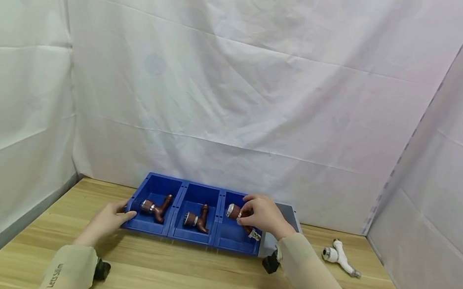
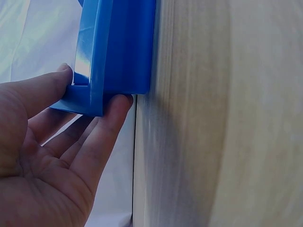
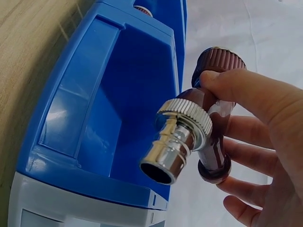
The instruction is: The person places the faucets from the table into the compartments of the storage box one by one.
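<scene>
Brown tap [image 3: 191, 113], lower centre of the head view: pinched by the right hand [image 1: 263, 214] over the blue bin row [image 1: 215, 234], outlet [image 3: 165, 158] left free. Left hand [image 1: 106, 222], lower left: grips the row's end, seemingly for steadiness.

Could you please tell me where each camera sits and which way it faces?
Head: worn on the head, facing forward and down at the blue bins; left grip, right grip and sleeves show.
Left wrist: worn there, facing the leftmost bin, which the left grip holds.
Right wrist: worn there, facing the brown tap in the right grip.
Head and right wrist share the brown tap.
</scene>
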The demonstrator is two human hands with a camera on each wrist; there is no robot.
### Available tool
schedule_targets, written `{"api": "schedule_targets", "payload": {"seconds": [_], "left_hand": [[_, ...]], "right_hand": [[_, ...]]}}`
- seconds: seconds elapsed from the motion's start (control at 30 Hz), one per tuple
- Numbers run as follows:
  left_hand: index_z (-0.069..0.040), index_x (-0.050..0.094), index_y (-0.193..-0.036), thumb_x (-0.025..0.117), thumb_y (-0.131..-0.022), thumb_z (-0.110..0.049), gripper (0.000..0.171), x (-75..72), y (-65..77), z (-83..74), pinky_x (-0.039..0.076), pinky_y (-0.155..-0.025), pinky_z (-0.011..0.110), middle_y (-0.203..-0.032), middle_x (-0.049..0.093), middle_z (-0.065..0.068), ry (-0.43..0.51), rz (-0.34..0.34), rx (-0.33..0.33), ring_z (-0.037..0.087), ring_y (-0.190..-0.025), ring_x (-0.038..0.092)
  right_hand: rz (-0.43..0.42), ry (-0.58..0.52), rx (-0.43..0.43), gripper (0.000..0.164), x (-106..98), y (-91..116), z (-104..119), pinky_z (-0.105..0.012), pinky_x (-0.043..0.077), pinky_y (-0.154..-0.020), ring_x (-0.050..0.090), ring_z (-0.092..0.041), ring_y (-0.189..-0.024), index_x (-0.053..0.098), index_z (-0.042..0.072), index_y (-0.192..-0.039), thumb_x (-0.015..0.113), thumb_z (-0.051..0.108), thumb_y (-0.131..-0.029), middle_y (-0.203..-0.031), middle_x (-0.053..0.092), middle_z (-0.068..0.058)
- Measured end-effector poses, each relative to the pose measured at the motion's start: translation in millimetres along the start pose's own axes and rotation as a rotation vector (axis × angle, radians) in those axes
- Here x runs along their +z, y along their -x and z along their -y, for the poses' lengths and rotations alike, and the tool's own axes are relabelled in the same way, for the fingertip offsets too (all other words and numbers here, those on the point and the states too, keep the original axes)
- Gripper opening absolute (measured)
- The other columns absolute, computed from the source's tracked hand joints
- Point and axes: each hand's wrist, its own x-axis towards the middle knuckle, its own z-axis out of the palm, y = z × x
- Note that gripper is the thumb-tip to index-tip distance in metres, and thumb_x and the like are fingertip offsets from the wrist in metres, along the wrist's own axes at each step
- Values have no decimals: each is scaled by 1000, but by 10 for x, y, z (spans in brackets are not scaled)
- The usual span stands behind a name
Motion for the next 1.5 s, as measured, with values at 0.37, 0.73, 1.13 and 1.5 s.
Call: {"api": "schedule_targets", "payload": {"seconds": [0.37,0.73,1.13,1.5], "left_hand": [[11,40,-141,60,-98,-20,57,-17,-42,-3,39,-97,60,-129,51,35,9,1,-13,50,-121,47],[12,41,-140,60,-98,-19,56,-27,-60,2,38,-97,60,-129,51,35,7,-5,-2,50,-121,47],[12,42,-139,60,-97,-20,55,-12,-5,39,39,-97,60,-129,52,34,8,-16,8,50,-120,49],[12,44,-138,60,-97,-18,53,37,29,-9,39,-97,60,-129,52,34,29,-18,-4,50,-120,48]], "right_hand": [[2,7,14,10,-3,-63,-44,-48,43,-99,53,-25,-120,73,26,-74,78,31,-81,-127,61,-7],[-8,8,32,13,15,-122,-73,-46,45,-98,53,-24,-120,71,26,-70,78,31,-81,-125,63,-7],[0,-34,18,12,73,-157,-76,-47,47,-96,54,-27,-119,73,22,-72,79,28,-80,-125,62,-13],[9,-31,36,12,97,-134,-101,-47,47,-94,55,-26,-118,72,23,-71,78,27,-81,-125,62,-13]]}}
